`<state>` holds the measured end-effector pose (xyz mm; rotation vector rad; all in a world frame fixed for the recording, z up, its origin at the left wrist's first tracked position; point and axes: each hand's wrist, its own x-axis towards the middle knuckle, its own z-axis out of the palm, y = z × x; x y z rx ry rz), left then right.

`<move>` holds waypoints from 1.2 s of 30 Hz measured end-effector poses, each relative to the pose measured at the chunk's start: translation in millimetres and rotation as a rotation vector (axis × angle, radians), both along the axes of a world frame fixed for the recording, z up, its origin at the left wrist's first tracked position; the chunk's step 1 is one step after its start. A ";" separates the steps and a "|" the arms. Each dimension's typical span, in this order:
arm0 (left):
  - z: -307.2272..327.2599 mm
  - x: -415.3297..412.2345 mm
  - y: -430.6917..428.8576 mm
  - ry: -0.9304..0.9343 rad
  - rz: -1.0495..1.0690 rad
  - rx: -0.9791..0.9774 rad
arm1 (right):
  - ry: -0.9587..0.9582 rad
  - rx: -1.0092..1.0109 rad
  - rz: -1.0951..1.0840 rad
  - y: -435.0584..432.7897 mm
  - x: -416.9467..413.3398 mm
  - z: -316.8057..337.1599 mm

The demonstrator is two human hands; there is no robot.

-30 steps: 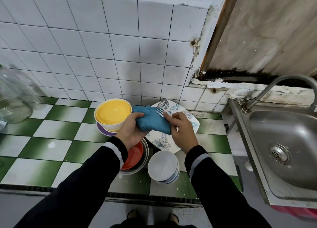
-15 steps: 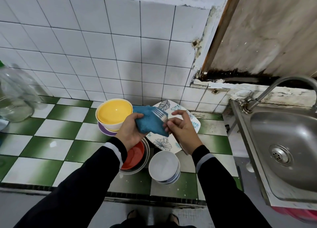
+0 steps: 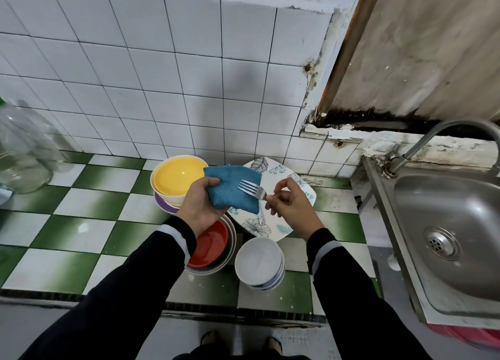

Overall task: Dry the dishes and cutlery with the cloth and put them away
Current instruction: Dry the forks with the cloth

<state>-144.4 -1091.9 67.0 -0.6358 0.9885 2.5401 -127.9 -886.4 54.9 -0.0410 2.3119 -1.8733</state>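
Above the plate [image 3: 281, 224] we pinch the fork [image 3: 251, 189] by its handle between the fingers [image 3: 273, 200] of our right hand [image 3: 290, 205], tines on the cloth [image 3: 230, 189] our left hand [image 3: 198, 205] clamps, so wiping dries them.

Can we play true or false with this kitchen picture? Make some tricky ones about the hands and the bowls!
1. The left hand holds the blue cloth. True.
2. The right hand holds a spoon. False: it pinches a fork by the handle, with the prongs against the cloth.
3. The yellow bowl sits in the sink. False: it stands on a purple bowl on the green and white counter.
4. A stack of white bowls stands on the counter near the front edge. True.
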 end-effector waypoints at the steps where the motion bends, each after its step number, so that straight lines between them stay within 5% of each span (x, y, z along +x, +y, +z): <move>1: 0.1 -0.1 -1.4 -0.006 0.023 0.001 | 0.001 0.002 -0.010 0.4 0.7 0.0; 5: -6.0 -2.8 -7.5 0.031 0.083 -0.132 | -0.055 -0.106 -0.122 -0.2 5.1 -3.7; 20: -12.4 -1.9 -10.8 0.533 -0.248 -1.355 | 0.016 0.011 -0.441 -18.0 9.9 -0.6; 36: 17.7 38.1 151.9 0.799 -0.453 -1.237 | 0.058 -0.096 -0.676 118.9 94.4 28.4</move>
